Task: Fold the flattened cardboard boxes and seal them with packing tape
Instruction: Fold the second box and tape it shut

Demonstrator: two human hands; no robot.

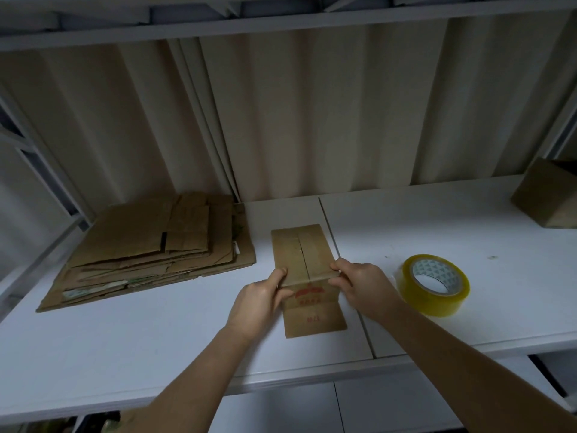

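A small brown cardboard box stands on the white shelf in the middle, its two top flaps folded down so they meet at a centre seam. Red print shows on its near face. My left hand grips the box's near left corner, thumb on top of the left flap. My right hand grips the near right corner, thumb on the right flap. A roll of clear yellowish packing tape lies flat on the shelf just right of my right hand. A stack of flattened cardboard boxes lies at the left.
Another brown box sits at the far right of the shelf. Cream corrugated panels stand behind the shelf. A seam between two shelf boards runs under the right side of the box. An upper shelf beam hangs overhead.
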